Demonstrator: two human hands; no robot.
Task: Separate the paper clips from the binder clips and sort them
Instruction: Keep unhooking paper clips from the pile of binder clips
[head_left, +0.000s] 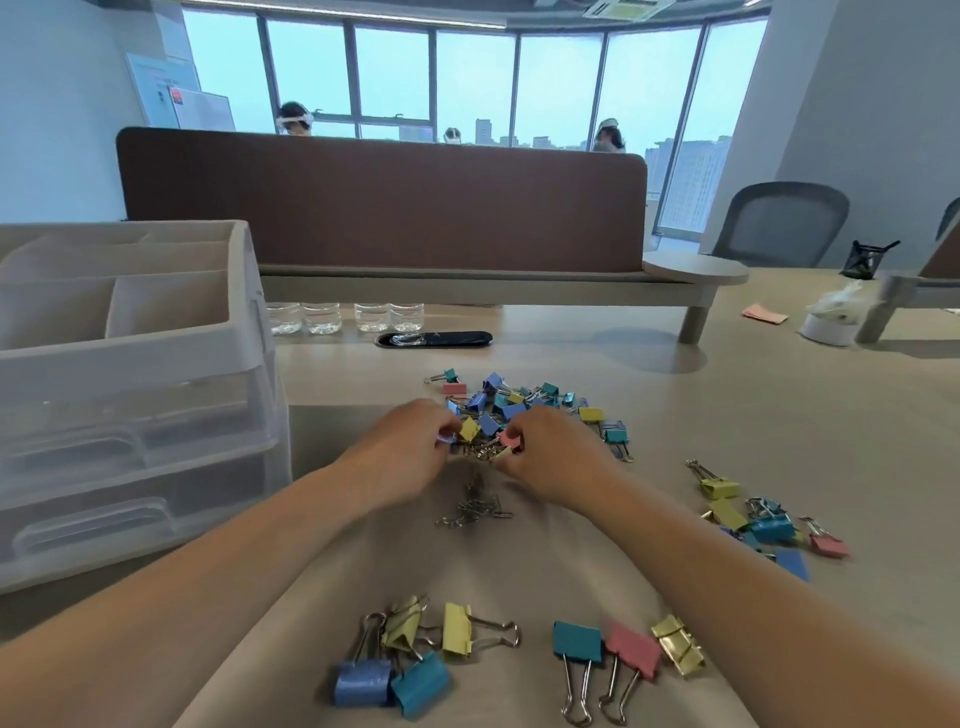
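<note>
Hands (410, 449) (553, 460) (fingers (522, 422) curled) on binder clips (511, 440)

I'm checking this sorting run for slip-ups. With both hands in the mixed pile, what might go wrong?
The right hand pinches a pink binder clip over tangled paper clips; lifting may drag some along. The paper clip heap lies close to the mixed pile, so a hand could sweep them together.

- Seven big binder clips (576, 642) up front on the worktop (727, 415).
- About six smaller binder clips (771, 529) off right, overlapping and hard to count.
- Four water bottles (322, 317).
- One drawer unit (130, 415).
- Paper clips (478, 506): tangled, uncountable.
</note>
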